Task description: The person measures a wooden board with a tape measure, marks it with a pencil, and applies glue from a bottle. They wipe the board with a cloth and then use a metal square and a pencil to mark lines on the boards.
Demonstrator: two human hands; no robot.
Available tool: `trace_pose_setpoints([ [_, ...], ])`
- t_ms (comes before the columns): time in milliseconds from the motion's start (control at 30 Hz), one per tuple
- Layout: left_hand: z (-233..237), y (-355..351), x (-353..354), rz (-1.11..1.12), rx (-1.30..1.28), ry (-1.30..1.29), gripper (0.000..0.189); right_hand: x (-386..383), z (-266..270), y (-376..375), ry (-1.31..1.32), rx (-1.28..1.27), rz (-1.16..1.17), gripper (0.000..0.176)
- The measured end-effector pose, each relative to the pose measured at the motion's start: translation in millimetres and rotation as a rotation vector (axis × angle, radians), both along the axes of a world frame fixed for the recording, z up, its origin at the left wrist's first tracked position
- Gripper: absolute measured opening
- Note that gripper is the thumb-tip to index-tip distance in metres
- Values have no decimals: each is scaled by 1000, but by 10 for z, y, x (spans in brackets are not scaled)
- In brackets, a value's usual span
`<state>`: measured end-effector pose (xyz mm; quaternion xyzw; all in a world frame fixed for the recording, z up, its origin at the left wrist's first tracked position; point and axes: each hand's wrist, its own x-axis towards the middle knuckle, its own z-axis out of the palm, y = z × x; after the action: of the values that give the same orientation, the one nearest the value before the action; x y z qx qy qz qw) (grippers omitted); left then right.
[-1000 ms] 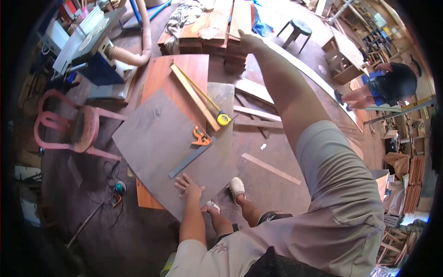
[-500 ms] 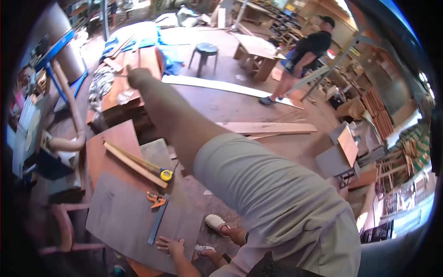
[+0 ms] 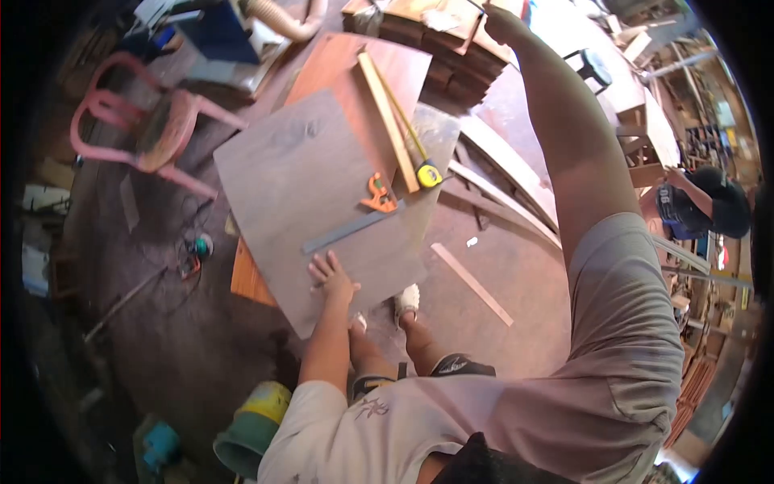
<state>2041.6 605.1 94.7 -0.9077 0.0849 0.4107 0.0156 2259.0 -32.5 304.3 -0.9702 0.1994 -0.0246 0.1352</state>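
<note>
My left hand (image 3: 332, 278) lies flat with spread fingers on a grey-brown wooden board (image 3: 274, 169), near its lower edge. Just above those fingertips is the steel blade of a combination square (image 3: 351, 230) with an orange head. A yellow tape measure (image 3: 428, 174) sits at the board's far right corner, its tape drawn out beside a narrow wooden strip (image 3: 387, 121). My right arm reaches far forward, and my right hand (image 3: 501, 26) is closed at the top edge, beside the stacked timber (image 3: 435, 60); I cannot tell what it holds.
A pink plastic chair (image 3: 153, 133) stands at left, with a corded power tool (image 3: 193, 252) on the floor below it. Long planks (image 3: 508, 202) lie to the right. A green bucket (image 3: 242, 440) is near my left side. Another person (image 3: 701, 202) bends at far right.
My view has swung down and left, bringing the board to the middle. My left hand stays flat on the board; my right arm stays outstretched. The other person, upright before, now appears bent over.
</note>
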Motion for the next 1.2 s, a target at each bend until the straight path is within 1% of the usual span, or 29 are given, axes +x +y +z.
trace_pose_setpoints([
  [33, -6, 8, -24, -3, 1, 11, 119, -74, -252, 115, -8, -49, 80, 23],
  [67, -25, 0, -13, 14, 24, 30, 119, -325, -331, 725, -98, -210, 132, 21],
  [167, -31, 39, -18, -19, 8, -1, 118, -874, -1110, 1660, 132, -173, 380, 30],
  [200, 12, 4, -4, -25, 24, 9, 118, -1100, -1359, 2086, 273, -32, 97, 32],
  [233, 27, -3, -24, -30, 42, 20, 119, -1342, -1781, 2299, 275, 121, 82, 31],
  [267, 3, 2, -34, -35, 47, 26, 119, -1490, -1700, 2730, 529, 207, -57, 32],
  [300, -24, 8, -42, -34, 55, 23, 119, -1812, -2050, 2912, 344, 273, 71, 39],
  [333, -55, -3, -27, -32, 60, 14, 120, -1916, -1973, 3204, 459, 323, 175, 53],
  [367, -51, -27, -16, -44, 59, 13, 120, -2109, -2010, 3404, 287, 259, 288, 68],
  [400, -15, -30, -28, -46, 79, 24, 120, -2134, -2034, 3573, 360, 240, 293, 76],
  [433, 4, -46, -13, -44, 97, 28, 120, -2150, -2008, 3717, 389, 185, 246, 81],
  [467, 2, -62, -7, -55, 96, 22, 120, -2127, -1987, 3812, 495, 180, 206, 81],
  [533, 9, -42, -22, -66, 97, 10, 121, -2137, -2016, 3909, 488, 219, 118, 71],
  [567, 6, -44, -22, -69, 98, 1, 121, -2116, -2019, 3912, 479, 220, 116, 71],
  [633, 16, -37, -20, -74, 92, 8, 121, -2085, -2074, 3918, 550, 375, 92, 60],
  [667, 25, -28, -21, -81, 93, 3, 121, -2114, -2094, 3925, 545, 377, 86, 60],
  [733, 106, -65, -17, -96, 96, 6, 116, -2221, -2091, 3915, 307, 429, 185, 48],
  [767, 110, -73, -17, -98, 95, 3, 116, -2269, -2056, 3907, 219, 459, 179, 41],
  [800, 108, -67, -18, -97, 91, 8, 115, -2300, -2038, 3874, 214, 458, 180, 41],
  [867, 69, -51, 1, -84, 102, 12, 115, -2340, -2043, 3817, -37, 425, 239, 34],
  [900, 24, -34, -6, -83, 87, 14, 116, -2305, -1956, 3775, -23, 464, 176, 29],
  [933, 16, -22, -16, -83, 69, 17, 118, -2285, -1833, 3726, -22, 474, 182, 29],
  [1000, 37, -14, -25, -77, 77, 28, 117, -2273, -1647, 3576, -94, 659, -19, 21],
  [1067, 39, -53, 19, -73, 75, 30, 117, -2248, -1675, 3286, -146, 801, -79, 18],
  [1133, 28, -54, 3, -75, 95, 38, 117, -2215, -1692, 3089, -632, 837, -70, 19],
  [1200, 22, -54, -1, -69, 103, 40, 117, -2205, -1702, 2859, -657, 795, -361, 23],
])
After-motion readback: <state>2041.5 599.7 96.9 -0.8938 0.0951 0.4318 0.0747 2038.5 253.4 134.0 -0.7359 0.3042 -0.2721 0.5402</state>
